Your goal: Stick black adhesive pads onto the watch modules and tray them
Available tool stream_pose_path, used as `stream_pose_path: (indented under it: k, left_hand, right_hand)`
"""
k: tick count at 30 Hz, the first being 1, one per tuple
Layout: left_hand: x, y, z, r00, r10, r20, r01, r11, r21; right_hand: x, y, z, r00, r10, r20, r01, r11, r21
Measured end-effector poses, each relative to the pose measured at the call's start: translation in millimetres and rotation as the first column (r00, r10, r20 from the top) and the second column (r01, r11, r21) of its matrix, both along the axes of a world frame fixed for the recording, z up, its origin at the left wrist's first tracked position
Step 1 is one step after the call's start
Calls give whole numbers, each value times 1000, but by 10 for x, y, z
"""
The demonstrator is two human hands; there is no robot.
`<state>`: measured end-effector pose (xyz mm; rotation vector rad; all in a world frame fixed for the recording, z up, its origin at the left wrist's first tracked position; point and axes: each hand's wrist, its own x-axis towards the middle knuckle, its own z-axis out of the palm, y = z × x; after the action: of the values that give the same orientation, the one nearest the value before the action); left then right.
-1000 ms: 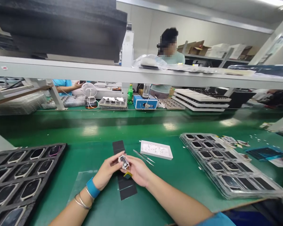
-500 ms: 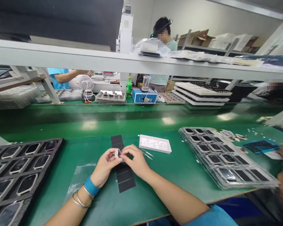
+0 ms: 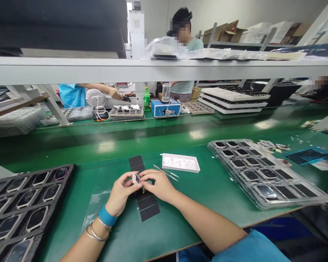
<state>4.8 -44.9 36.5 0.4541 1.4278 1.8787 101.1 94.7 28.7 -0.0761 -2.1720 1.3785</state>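
My left hand [image 3: 122,192] is closed round the left side of a small whitish watch case [image 3: 135,178], which has dark parts showing inside. From the other side, the fingers of my right hand [image 3: 157,185] pinch its right edge. A thin yellow-green strip [image 3: 143,190] shows below the right fingertips; what it joins is hidden. Under both hands lies a black segmented strip [image 3: 149,208] on the green mat. Two metal tweezers [image 3: 168,172] rest just beyond my right hand, beside a shallow white box [image 3: 180,162] holding tiny dark pieces.
On the left is a dark foam tray [image 3: 68,183] of watch-like units. A clear plastic tray [image 3: 229,174] with similar units stands right. A clear film [image 3: 94,207] lies by my left wrist. A shelf beam [image 3: 164,71] crosses ahead; co-workers are behind it and at right.
The watch case is turned slightly, showing more of its face, and the yellow-green strip has come into sight. My view has shifted a little. A co-worker's arm behind now reaches right with something dark.
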Motion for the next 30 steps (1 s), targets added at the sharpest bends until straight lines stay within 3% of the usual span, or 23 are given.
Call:
stream_pose_path:
  k: [10,14,18,20,22,25,27,28,30]
  left_hand:
    - [-39,-4,-97,992,28,-122,-30,999,-15]
    - [-34,10,-115,980,48,-194,-53,998,-17]
    - [-28,21,-74,992,56,-111,-53,998,27]
    - [-41,23,-48,999,42,-14,-42,998,55]
    - [-65,20,-33,997,10,82,-16,997,80]
    - [-104,5,-34,987,-31,155,12,993,120]
    - [-120,-7,-43,987,-54,153,34,991,130]
    - [-124,-13,-46,987,-68,144,49,990,131]
    - [-119,-23,-42,988,-99,122,83,988,131]
  right_hand:
    - [9,-15,-46,997,-47,-53,55,985,161]
    - [8,-35,-91,992,-76,-102,102,954,283]
    - [15,21,-19,988,-88,-125,132,901,414]
    - [52,161,70,980,-163,-113,197,862,466]
    - [115,388,172,945,-321,-62,306,802,513]
    - [215,755,293,797,-594,111,424,680,598]
    - [249,878,327,707,-679,200,442,644,624]
    - [250,876,329,709,-672,215,442,661,607]
    - [225,741,308,808,-557,194,410,767,493]
